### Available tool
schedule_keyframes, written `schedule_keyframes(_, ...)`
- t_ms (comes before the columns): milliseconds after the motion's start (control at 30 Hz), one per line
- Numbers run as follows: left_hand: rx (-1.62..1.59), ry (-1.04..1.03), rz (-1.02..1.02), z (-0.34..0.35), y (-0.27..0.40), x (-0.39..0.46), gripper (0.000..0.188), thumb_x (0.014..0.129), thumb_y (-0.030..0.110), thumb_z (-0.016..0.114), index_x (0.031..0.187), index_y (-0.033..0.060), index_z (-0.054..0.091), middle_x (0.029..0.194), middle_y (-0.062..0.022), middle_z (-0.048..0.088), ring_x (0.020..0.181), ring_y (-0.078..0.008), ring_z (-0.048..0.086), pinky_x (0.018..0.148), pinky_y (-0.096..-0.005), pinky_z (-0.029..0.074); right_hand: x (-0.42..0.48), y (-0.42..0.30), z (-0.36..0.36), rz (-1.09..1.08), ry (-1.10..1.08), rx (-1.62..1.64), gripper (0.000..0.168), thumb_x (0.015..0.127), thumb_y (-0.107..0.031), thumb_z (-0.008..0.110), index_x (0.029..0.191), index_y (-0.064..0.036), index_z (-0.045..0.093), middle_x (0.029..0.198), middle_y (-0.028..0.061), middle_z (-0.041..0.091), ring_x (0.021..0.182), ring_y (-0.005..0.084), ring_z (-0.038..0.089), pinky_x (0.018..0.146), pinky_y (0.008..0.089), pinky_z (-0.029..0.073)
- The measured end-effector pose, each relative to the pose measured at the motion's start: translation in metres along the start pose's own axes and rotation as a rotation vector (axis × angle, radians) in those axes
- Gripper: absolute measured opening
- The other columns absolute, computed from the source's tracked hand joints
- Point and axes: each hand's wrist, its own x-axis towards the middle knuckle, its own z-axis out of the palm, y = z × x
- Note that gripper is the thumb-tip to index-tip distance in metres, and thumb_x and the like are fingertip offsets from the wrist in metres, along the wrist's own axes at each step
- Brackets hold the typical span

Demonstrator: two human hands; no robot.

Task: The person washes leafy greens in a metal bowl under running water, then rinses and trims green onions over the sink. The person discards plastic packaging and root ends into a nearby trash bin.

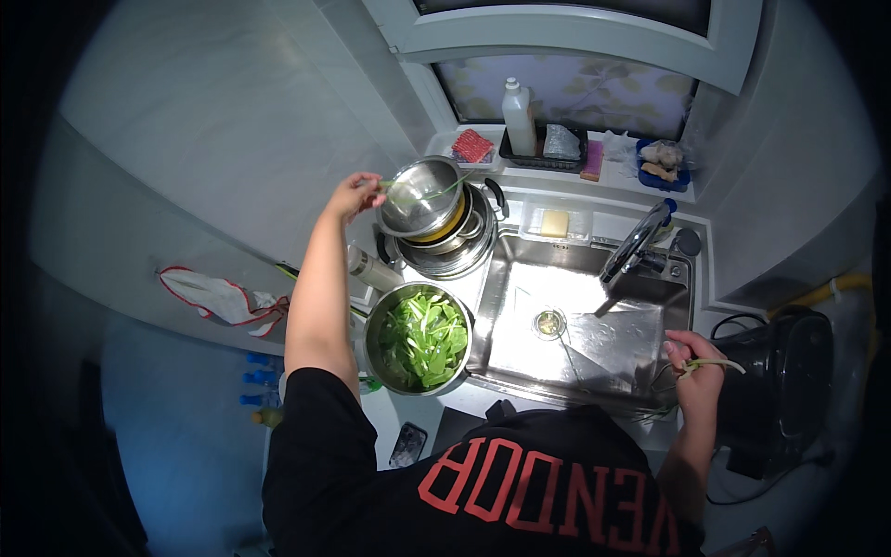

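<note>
My left hand (356, 195) is raised beside a steel bowl (422, 197) on top of a stack of pots, and its fingers pinch a thin green stem (452, 186) that reaches across the bowl. Over the right edge of the sink, my right hand (698, 369) holds a pale stem with roots or thin ends (724, 363). A steel pot (370, 348) full of cut green leaves (428, 338) stands left of the steel sink (592, 259). In the sink, a thin green strand (571, 354) lies near the drain (549, 324), which holds some bits.
A chrome faucet (635, 244) rises at the sink's back right. Soap (555, 224) in a clear dish sits behind the sink. On the sill are a white bottle (518, 118) and a blue basket (663, 182). A phone (408, 445) lies near my body; a black appliance (776, 383) stands at right.
</note>
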Motion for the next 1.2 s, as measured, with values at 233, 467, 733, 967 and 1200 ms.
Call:
schedule_keyframes(233, 1.338, 0.056, 0.224, 0.046, 0.029, 0.012, 0.050, 0.082, 0.021, 0.076, 0.129, 0.0148, 0.062, 0.120, -0.0151, 0.067, 0.107, -0.0327, 0.065, 0.092, -0.0444, 0.052, 0.013, 0.028, 0.009, 0.325, -0.016, 0.430, 0.019, 0.087, 0.003, 0.066, 0.105, -0.002, 0.067, 0.090, 0.0038, 0.060, 0.086, 0.0116, 0.059, 0.081, 0.0248, 0.050)
schedule_keyframes(467, 0.507, -0.317, 0.820, 0.236, 0.133, -0.215, 0.022, 0.082, 0.010, 0.070, 0.104, 0.0041, 0.069, 0.098, -0.0054, 0.063, 0.083, -0.0135, 0.059, 0.070, -0.0263, 0.049, 0.061, -0.009, 0.015, -0.056, -0.236, 0.382, 0.014, 0.097, -0.016, 0.063, 0.093, -0.003, 0.066, 0.066, -0.0043, 0.054, 0.059, 0.0032, 0.048, 0.054, 0.0202, 0.038)
schedule_keyframes(733, -0.061, -0.453, 0.864, 0.343, 0.106, -0.281, 0.034, 0.076, 0.012, 0.080, 0.109, 0.0109, 0.074, 0.109, -0.0060, 0.064, 0.095, -0.0207, 0.061, 0.082, -0.0328, 0.049, 0.069, -0.052, 0.052, -0.144, -0.511, 0.468, 0.012, 0.094, -0.013, 0.063, 0.096, -0.001, 0.066, 0.082, 0.0034, 0.064, 0.071, 0.0101, 0.060, 0.063, 0.0254, 0.049)
schedule_keyframes(967, -0.034, -0.281, 1.010, 0.339, 0.092, -0.283, 0.022, 0.077, 0.001, 0.076, 0.099, 0.0040, 0.075, 0.098, -0.0086, 0.069, 0.099, -0.0198, 0.063, 0.085, -0.0298, 0.051, 0.067, -0.050, 0.055, -0.185, -0.589, 0.326, 0.012, 0.083, -0.003, 0.064, 0.095, 0.000, 0.066, 0.087, 0.0048, 0.067, 0.080, 0.0107, 0.062, 0.070, 0.0278, 0.051)
schedule_keyframes(1200, -0.327, -0.339, 0.690, 0.324, 0.094, -0.283, 0.013, 0.087, 0.004, 0.071, 0.098, -0.0003, 0.074, 0.097, -0.0092, 0.073, 0.091, -0.0151, 0.067, 0.085, -0.0281, 0.051, 0.061, -0.053, 0.052, -0.286, -0.504, 0.421, 0.013, 0.089, -0.011, 0.072, 0.093, -0.001, 0.064, 0.085, 0.0004, 0.062, 0.074, 0.0081, 0.058, 0.068, 0.0233, 0.047)
